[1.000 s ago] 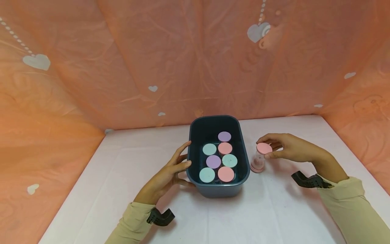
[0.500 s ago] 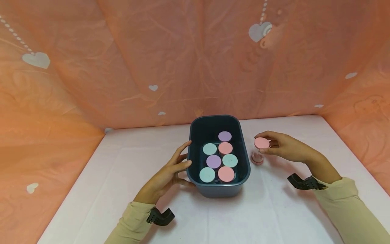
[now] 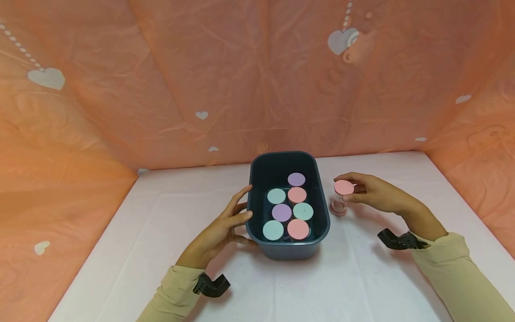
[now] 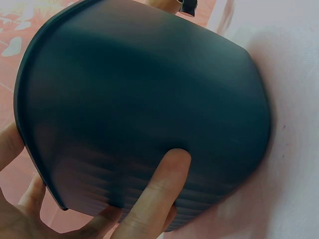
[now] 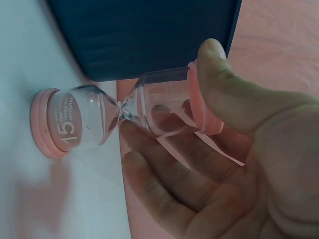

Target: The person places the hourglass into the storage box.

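Note:
A pink-capped hourglass (image 3: 339, 205) stands upright beside the bin's right wall, its base on or just above the white cloth. My right hand (image 3: 376, 193) grips its upper part, thumb by the top cap and fingers around the glass. "15 minutes" is printed on the lower glass bulb (image 5: 70, 119) in the right wrist view. My left hand (image 3: 219, 230) rests against the left side of a dark blue bin (image 3: 289, 252), fingers spread and fairly straight along the wall and rim. Inside the bin stand several cylinders with round tops: purple (image 3: 281, 213), pink (image 3: 298, 229) and mint (image 3: 273, 230).
White cloth (image 3: 322, 290) covers the table under the bin. An orange sheet with pale hearts (image 3: 257, 89) hangs behind and at both sides. Black bands with cameras are worn on the left wrist (image 3: 212, 286) and right wrist (image 3: 402, 240).
My right hand and the hourglass have shifted slightly left and away from me, closer to the back of the table. My left hand and the bin have stayed in place.

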`<state>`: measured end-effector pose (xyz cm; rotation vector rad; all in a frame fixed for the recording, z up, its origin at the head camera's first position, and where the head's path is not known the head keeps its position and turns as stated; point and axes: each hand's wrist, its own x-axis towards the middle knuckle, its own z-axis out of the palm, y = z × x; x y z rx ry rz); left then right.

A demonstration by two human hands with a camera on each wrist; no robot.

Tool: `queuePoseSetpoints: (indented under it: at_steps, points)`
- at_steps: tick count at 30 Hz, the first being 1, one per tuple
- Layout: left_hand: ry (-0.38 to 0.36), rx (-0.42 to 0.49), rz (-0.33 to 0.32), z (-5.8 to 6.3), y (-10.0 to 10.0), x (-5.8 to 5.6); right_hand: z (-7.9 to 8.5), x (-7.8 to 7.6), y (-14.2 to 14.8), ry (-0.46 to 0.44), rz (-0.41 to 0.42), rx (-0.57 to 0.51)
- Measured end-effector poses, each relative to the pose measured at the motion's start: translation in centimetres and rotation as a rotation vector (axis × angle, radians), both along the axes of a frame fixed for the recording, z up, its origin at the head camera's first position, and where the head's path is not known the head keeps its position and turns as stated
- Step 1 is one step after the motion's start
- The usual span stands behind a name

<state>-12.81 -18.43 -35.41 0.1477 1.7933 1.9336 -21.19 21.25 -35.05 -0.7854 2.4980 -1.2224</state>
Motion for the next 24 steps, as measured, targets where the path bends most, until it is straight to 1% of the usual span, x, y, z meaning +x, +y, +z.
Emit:
queuePoseSetpoints:
  at_steps: [3, 6, 10, 12, 14, 18, 21, 24]
  points:
    - [0.001, 0.001, 0.002, 0.0, 0.0, 0.0, -0.1, -0.1, 0.0, -0.015, 0.006, -0.021]
    - [0.002, 0.000, 0.003, 0.0, 0.0, 0.0, -0.1, -0.2, 0.0, -0.022, -0.008, -0.017]
    - [0.002, 0.000, 0.002, 0.1, 0.0, 0.0, 0.2, -0.1, -0.1, -0.011, -0.058, 0.017]
    - [0.003, 0.001, 0.000, 0.1, 0.0, 0.0, 0.4, -0.1, -0.1, -0.017, -0.090, 0.015]
    - [0.003, 0.001, 0.002, 0.1, 0.0, 0.0, 0.7, 0.0, 0.0, -0.032, -0.113, -0.009]
    - [0.003, -0.003, 0.006, 0.1, 0.0, 0.0, 1.4, 0.2, -0.2, -0.088, -0.142, -0.102]
    - [0.001, -0.005, 0.005, 0.1, -0.1, 0.0, 1.7, 0.3, -0.2, -0.115, -0.148, -0.159]
    - [-0.004, -0.005, 0.005, 0.1, -0.1, 0.0, 1.9, 0.4, -0.2, -0.124, -0.134, -0.205]
